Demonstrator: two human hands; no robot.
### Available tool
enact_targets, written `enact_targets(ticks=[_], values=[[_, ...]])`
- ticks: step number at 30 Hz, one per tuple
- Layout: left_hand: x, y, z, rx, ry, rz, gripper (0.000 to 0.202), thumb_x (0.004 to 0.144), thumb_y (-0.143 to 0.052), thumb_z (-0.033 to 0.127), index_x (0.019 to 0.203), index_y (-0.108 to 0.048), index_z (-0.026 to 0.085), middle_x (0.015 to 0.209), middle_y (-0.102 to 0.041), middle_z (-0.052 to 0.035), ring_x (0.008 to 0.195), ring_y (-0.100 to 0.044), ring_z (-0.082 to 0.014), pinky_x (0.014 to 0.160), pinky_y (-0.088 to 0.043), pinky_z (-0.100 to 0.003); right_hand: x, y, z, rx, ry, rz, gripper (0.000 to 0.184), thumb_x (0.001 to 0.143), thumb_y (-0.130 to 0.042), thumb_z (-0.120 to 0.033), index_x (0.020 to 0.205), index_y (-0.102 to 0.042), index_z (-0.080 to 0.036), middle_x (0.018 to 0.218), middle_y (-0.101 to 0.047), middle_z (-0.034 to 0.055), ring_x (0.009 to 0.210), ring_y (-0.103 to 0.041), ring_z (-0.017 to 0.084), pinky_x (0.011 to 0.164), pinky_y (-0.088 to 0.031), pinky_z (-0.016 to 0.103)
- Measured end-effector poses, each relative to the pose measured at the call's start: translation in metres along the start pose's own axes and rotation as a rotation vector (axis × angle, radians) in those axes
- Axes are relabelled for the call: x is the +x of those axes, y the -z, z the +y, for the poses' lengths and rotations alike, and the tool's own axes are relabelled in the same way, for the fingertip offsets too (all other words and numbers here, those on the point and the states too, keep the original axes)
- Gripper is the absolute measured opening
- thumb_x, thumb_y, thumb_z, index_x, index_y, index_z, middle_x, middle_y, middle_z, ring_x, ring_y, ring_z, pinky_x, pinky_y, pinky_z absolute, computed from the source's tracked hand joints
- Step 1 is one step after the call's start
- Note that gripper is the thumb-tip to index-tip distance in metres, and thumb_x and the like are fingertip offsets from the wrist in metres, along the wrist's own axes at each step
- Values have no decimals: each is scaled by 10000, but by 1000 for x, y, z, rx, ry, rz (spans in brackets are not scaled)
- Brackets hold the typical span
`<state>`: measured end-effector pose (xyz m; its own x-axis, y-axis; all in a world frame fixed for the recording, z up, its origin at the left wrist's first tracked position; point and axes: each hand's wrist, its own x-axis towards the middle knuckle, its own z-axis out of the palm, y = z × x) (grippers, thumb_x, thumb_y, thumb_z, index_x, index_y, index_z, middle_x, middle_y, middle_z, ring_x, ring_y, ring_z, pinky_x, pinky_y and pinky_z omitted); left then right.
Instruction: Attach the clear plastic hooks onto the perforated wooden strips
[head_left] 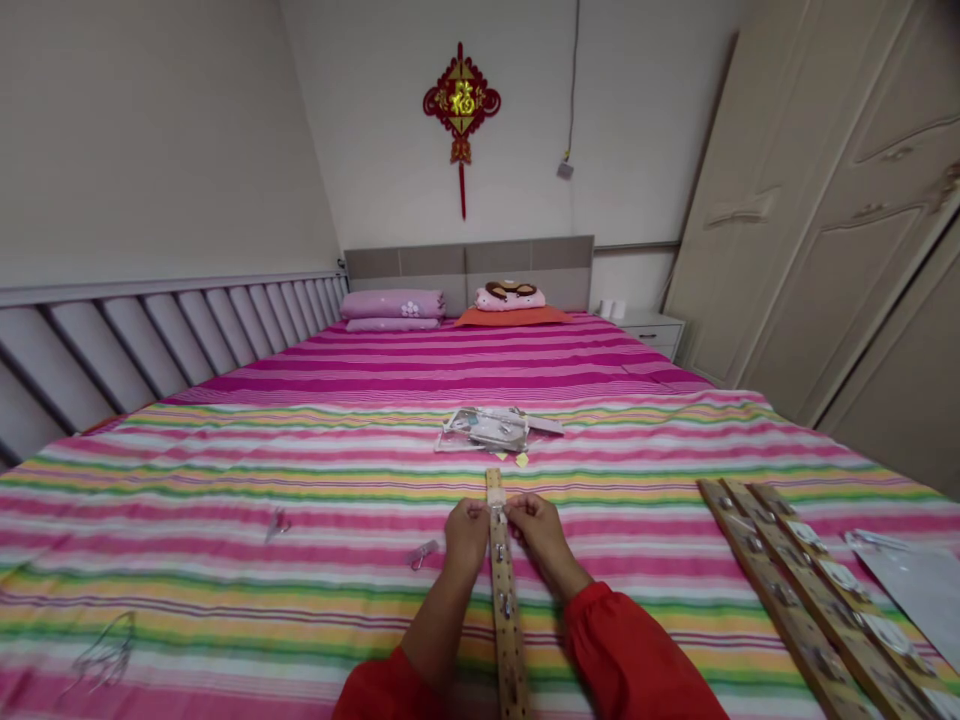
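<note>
A long wooden strip (506,610) with holes and small metal fittings lies lengthwise on the striped bedspread (225,500) in front of me. My left hand (466,535) and my right hand (534,527) are both closed in a pinch at the strip's far end, gripping a small clear piece (497,514) that sits across it. Both arms wear red sleeves. Just beyond the strip lies a pile of clear plastic packets (491,430).
Three more wooden strips (795,590) with fittings lie at the right, beside a grey bag (915,585). Small clear pieces (424,553) and a wire-like item (105,655) lie at the left. Pillows (394,305) sit by the headboard; a wardrobe (840,220) stands at right.
</note>
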<state>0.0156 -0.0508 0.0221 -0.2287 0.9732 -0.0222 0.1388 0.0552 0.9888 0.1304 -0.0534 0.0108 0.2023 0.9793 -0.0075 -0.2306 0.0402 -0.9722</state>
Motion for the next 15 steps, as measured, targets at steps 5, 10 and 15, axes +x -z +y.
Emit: enact_targets(ticks=[5, 10, 15], values=[[0, -2, -3, -6, 5, 8, 69, 674, -559, 171, 606, -557, 187, 584, -607, 8, 580, -590, -144, 591, -451, -236, 4, -1, 6, 9, 32, 10, 163, 503, -705, -288, 533, -582, -186, 395, -526, -60, 365, -410, 87, 384, -304, 227], [-1, -2, -3, -8, 14, 15, 44, 670, -569, 147, 645, -553, 180, 597, -610, 11, 585, -592, -138, 585, -458, -233, 7, 0, 12, 2, 43, 22, 157, 503, -708, -288, 527, -592, -186, 405, -531, -52, 387, -423, 99, 400, -315, 238], [-5, -3, -2, -13, 24, 6, 89, 675, -544, 104, 714, -551, 184, 531, -542, 58, 504, -545, -111, 505, -415, -200, 9, 2, 19, -23, 57, 19, 147, 524, -700, -279, 540, -590, -183, 429, -546, -40, 399, -432, 102, 403, -320, 235]])
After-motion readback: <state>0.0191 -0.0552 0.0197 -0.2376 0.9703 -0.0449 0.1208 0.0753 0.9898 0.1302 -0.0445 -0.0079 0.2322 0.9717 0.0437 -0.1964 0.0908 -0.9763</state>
